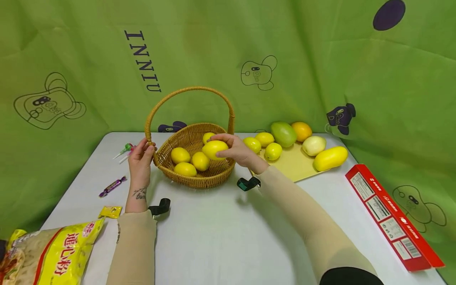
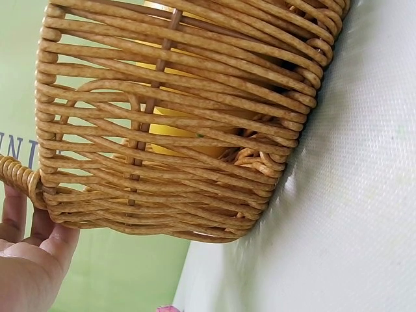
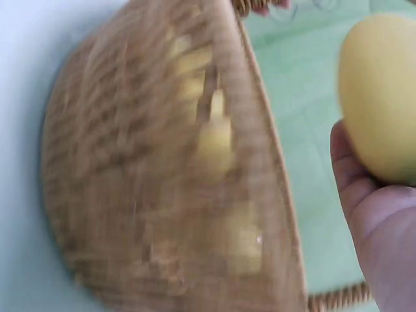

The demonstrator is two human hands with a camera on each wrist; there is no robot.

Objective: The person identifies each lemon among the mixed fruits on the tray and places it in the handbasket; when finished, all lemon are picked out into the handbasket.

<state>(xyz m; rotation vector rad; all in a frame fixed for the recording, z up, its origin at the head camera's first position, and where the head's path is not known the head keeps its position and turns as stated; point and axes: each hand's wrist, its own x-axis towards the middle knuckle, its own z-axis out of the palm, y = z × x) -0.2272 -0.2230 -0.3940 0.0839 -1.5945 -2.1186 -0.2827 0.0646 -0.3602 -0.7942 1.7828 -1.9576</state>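
A wicker basket (image 1: 199, 182) with a tall arched handle (image 1: 192, 88) stands at the back of the table, several lemons (image 1: 185, 170) lying inside it. My left hand (image 1: 139, 161) grips the foot of the handle on the basket's left side; in the left wrist view its fingers (image 2: 60, 244) curl at the handle's end, just by the rim. Over the basket's right side, my right hand (image 1: 239, 150) holds another lemon (image 1: 214, 150) between thumb and fingers. That lemon (image 3: 380, 97) shows above the rim in the right wrist view, where the basket is blurred.
Right of the basket, a yellow tray (image 1: 295, 164) bears lemons, a green mango (image 1: 283, 134), an orange (image 1: 301, 131) and a long yellow fruit (image 1: 330, 158). A red box (image 1: 393, 217) lies far right. Lollipops (image 1: 125, 149), wrapped candies (image 1: 113, 186) and a yellow food bag (image 1: 53, 253) lie left.
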